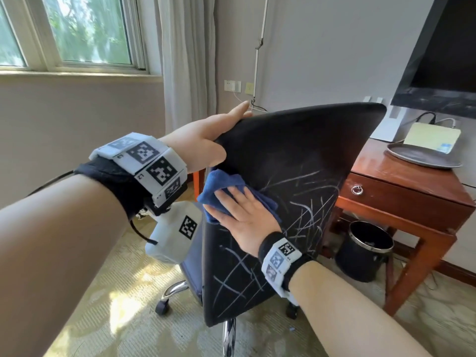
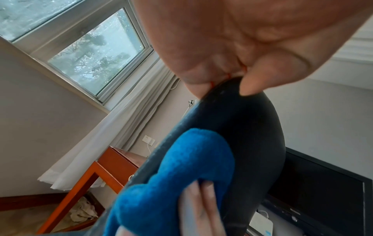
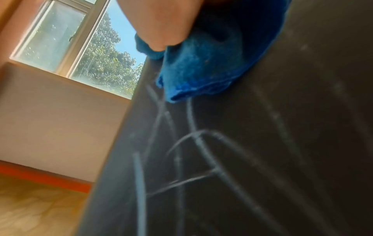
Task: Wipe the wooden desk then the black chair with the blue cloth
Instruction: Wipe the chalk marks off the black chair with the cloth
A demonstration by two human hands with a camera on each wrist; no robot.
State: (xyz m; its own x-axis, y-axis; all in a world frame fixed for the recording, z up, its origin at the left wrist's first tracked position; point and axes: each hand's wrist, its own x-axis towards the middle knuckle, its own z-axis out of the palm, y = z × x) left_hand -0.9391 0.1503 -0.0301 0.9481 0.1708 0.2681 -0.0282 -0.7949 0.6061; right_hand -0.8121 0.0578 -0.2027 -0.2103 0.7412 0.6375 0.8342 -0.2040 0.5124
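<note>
My left hand (image 1: 206, 140) grips the top-left corner of the black chair (image 1: 296, 161), my right hand (image 1: 242, 215) lies flat on the blue cloth (image 1: 219, 184) at its left edge — chalky scratches (image 1: 304, 202) run down and right.

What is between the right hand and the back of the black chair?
The blue cloth lies there: the right hand presses it flat against the black chair. The head view shows this best.
</note>
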